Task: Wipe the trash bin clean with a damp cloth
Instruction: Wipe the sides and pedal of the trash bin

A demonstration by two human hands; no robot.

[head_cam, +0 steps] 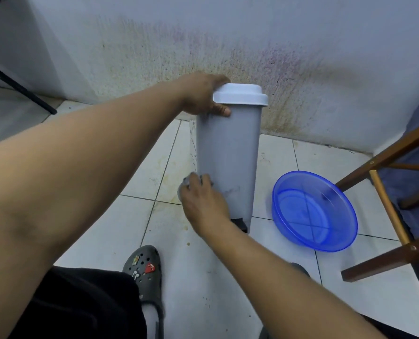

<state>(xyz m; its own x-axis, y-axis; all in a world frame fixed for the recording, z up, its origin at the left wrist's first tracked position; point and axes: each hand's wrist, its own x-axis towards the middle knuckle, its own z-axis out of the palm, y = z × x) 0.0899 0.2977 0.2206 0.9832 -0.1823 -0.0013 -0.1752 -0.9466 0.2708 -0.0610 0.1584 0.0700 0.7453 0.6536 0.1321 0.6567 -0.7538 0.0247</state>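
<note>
Right fingers (201, 179) curl over a grey cloth (185, 181), pressing it against the lower left side of the bin (230, 152). The right hand (203, 206) covers most of the cloth. The left hand (202, 95) grips the bin just under its white lid (240, 95), thumb in front. The bin stands on the tiled floor (140, 182) near the stained wall (301, 77). Right of the bin lies a blue basin (313, 214); a clog (143, 270) is nearer the camera.

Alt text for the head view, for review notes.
The right hand holds a grey cloth against the lower side of a tall grey trash bin; the left hand grips it under its white lid. A blue basin sits beside it on the tiled floor.
</note>
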